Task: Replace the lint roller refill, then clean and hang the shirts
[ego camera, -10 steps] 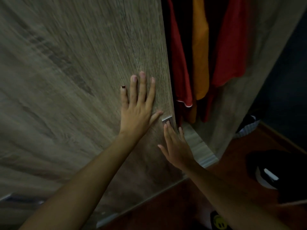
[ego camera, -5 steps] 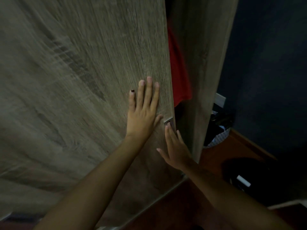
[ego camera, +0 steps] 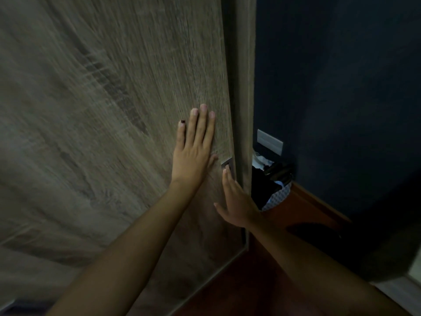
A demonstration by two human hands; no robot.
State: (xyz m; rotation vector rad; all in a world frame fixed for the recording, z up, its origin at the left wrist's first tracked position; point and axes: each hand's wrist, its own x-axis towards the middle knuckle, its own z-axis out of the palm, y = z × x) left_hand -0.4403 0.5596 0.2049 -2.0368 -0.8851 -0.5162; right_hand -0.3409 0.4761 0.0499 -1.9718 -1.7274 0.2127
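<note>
- Wardrobe door (ego camera: 114,110), wood-grain, fills left and centre of the view; its right edge sits against the wardrobe side panel (ego camera: 245,87), only a thin dark seam between them.
- Shirts not visible; lint roller not visible either.
- Small metal recessed handle (ego camera: 227,164) near the door's right edge, about mid-height.
- Left hand (ego camera: 193,156) flat on the door just left of the handle, palm down, fingers (ego camera: 202,128) straight and close together pointing up, thumb spread toward the handle. Holds nothing.
- One dark-painted nail on the left little finger; other nails look pale.
- Right hand (ego camera: 237,201) below the handle, fingers extended upward, tips reaching the handle and door edge, thumb splayed out left. Open, gripping nothing.
- Both forearms bare, coming in from the bottom of the view.
- Door surface blurred on the far left.
- Right of the wardrobe: dark blue wall (ego camera: 341,87) with a pale wall plate (ego camera: 270,141) low down.
- Under the plate, a basket (ego camera: 276,197) with patterned light fabric, dark items inside, tucked between wardrobe side and wall; contents too dim to name.
- Reddish-brown wooden floor (ego camera: 262,270) at the bottom right, a dark shadow across it.
- Scene dim overall.
</note>
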